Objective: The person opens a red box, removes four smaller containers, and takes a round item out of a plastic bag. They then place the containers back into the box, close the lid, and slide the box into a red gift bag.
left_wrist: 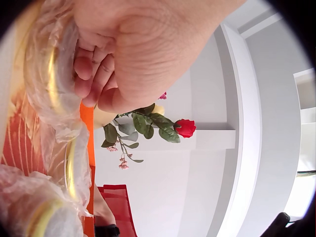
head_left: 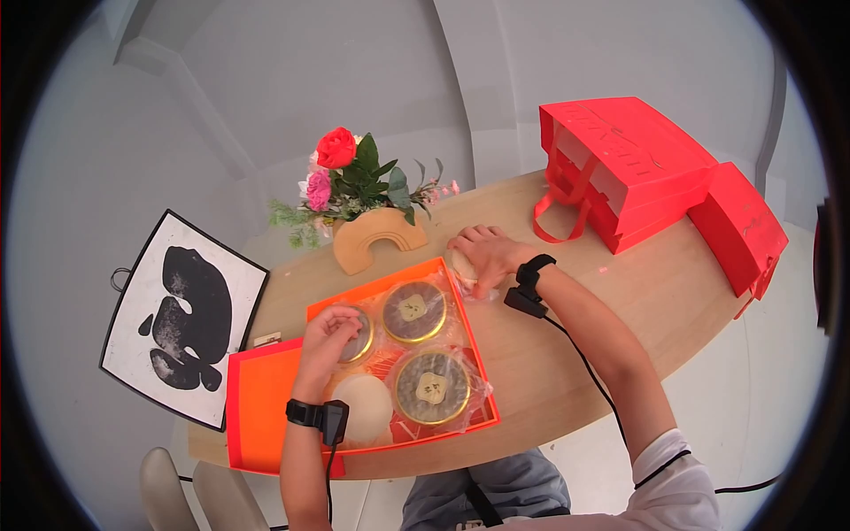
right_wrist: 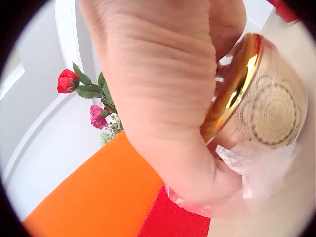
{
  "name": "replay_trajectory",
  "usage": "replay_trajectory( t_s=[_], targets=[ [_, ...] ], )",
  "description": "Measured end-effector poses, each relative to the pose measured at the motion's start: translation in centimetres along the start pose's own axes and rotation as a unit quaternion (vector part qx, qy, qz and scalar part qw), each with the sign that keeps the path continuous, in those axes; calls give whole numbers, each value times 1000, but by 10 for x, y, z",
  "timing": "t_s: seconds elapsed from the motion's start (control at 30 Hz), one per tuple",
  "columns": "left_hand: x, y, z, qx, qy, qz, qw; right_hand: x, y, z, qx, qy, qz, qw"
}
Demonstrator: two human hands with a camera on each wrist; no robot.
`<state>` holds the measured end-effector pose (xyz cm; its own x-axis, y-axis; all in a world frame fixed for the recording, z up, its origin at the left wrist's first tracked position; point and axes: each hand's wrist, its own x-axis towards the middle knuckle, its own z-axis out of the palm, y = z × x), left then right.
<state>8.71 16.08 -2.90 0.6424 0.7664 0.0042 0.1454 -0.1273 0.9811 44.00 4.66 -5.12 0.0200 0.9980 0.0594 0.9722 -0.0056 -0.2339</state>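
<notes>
My right hand (head_left: 485,257) grips a round tin (right_wrist: 274,101) on the table, just beyond the box's right wall. The tin has a shiny gold rim and a pale side with a lace-like pattern. Clear plastic film (right_wrist: 261,170) bunches beside my thumb. Inside the orange and red box (head_left: 482,376), two film-wrapped tins, a back one (head_left: 414,311) and a front one (head_left: 431,389), sit on the right. My left hand (head_left: 329,341) rests over another gold-rimmed tin (head_left: 360,343) at back left, its fingers loosely bent. A pale round disc (head_left: 365,409) lies at front left.
Behind the box stands an arch-shaped wooden vase (head_left: 381,234) with flowers (head_left: 336,150). A framed black-and-white picture (head_left: 186,319) leans at left. Two red gift bags, a large one (head_left: 629,168) and a smaller one (head_left: 739,226), occupy the back right of the wooden table (head_left: 567,354).
</notes>
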Motion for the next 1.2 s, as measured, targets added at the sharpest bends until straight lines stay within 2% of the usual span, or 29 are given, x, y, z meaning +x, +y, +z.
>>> replay_trajectory(
  t_s=[0.2, 0.27, 0.4, 0.47, 0.53, 0.6, 0.63, 0.7, 0.87, 1.03, 1.13, 1.2],
  targets=[
    [-3, 3, 1, 0, 0, 4, 1000, 8, -16, -1, 8, -29, -17, 999],
    [-4, 3, 2, -2, 1, 2, 1000, 6, -12, 2, 27, 10, -47, 999],
    [-3, 2, 2, 2, 4, 5, 1000, -5, -9, 3, 11, 39, -43, 998],
    [-2, 2, 2, 2, 8, 0, 1000, -11, -10, -1, 68, 104, -41, 991],
    [-2, 1, 3, 7, 3, 6, 1000, -30, -34, -26, 70, 103, -23, 992],
    [-1, 1, 4, 6, 9, 3, 1000, -38, -48, -34, 179, 103, -45, 977],
    [-1, 1, 4, 7, 10, 4, 1000, -37, -55, -32, 180, 102, -47, 977],
    [-2, 1, 3, 7, 9, 3, 1000, -38, -71, -26, 203, 119, -105, 966],
    [0, 3, 0, 2, 3, 5, 1000, -34, -101, -9, 99, 140, -151, 974],
    [3, 29, 7, 68, -56, -26, 996, -22, -101, -7, 127, 51, -135, 981],
    [13, 46, 19, 90, -55, -13, 994, -24, -101, -14, 122, 3, -142, 982],
    [24, 54, 25, 80, -74, -17, 994, -22, -96, -8, 116, 14, -158, 980]
  ],
)
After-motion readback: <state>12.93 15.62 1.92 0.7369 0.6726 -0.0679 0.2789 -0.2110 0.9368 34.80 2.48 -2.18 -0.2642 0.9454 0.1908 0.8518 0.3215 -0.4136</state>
